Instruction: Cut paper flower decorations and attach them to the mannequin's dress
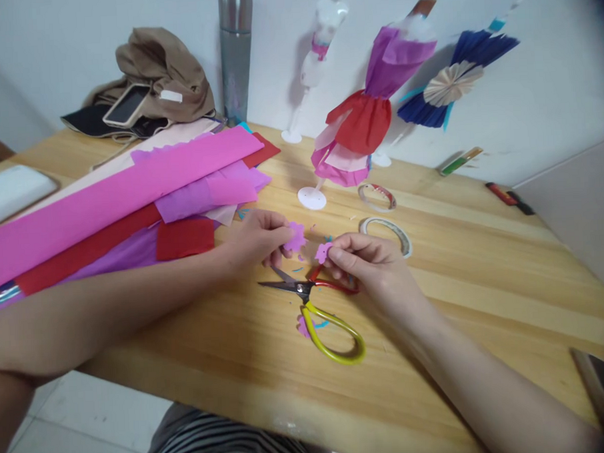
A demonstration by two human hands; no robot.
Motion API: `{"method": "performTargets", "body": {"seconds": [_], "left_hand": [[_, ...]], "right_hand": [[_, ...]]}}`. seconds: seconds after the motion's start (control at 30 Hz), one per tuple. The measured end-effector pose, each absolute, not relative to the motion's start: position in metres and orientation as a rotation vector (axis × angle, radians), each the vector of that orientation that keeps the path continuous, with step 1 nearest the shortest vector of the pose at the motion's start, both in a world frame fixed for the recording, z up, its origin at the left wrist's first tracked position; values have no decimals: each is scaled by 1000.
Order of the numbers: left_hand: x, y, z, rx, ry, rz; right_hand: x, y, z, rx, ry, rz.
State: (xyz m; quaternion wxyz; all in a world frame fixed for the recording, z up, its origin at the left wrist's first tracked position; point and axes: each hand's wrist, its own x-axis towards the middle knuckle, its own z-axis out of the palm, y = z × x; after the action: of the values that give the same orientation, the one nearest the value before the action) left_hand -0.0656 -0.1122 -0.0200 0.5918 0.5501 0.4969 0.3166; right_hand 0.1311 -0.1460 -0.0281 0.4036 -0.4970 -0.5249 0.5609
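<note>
Between the fingertips of my left hand (pixel 268 238) is a purple paper flower (pixel 295 237) with a scalloped edge. My right hand (pixel 366 260) pinches a smaller purple paper flower (pixel 323 253), held a short gap to the right of the first. Just below both hands, a pair of scissors (pixel 305 291) lies spread on the wooden table, one handle yellow and the other red. Another purple paper piece (pixel 303 326) rests partly beneath the yellow handle. Small blue and purple scraps are scattered around the blades.
Crepe paper sheets (pixel 125 187) in pink, red and purple cover the left side. Behind stand a paper-dressed mannequin (pixel 363 137), two more mannequins and a steel bottle (pixel 237 56). Tape rolls (pixel 386 235) lie right of centre. A phone (pixel 128 104) leans on a brown bag (pixel 162 65).
</note>
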Motion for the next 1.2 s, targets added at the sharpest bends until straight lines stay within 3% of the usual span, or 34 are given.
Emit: {"method": "performTargets", "body": {"seconds": [0.37,0.63,0.87,1.2], "left_hand": [[-102,-86,6,1981,1262,61],[-105,-89,1,2506,1586,98],[-102,-88,6,2301,1572,553],[-77,-114,2,1705,1142,369]], "right_hand": [[138,-144,-43,-1248,-1310,1403],[133,-146,-42,-1261,-1365,1362],[132,-144,-46,-1239,-1376,1351],[127,-148,-41,-1248,-1443,1326]]}}
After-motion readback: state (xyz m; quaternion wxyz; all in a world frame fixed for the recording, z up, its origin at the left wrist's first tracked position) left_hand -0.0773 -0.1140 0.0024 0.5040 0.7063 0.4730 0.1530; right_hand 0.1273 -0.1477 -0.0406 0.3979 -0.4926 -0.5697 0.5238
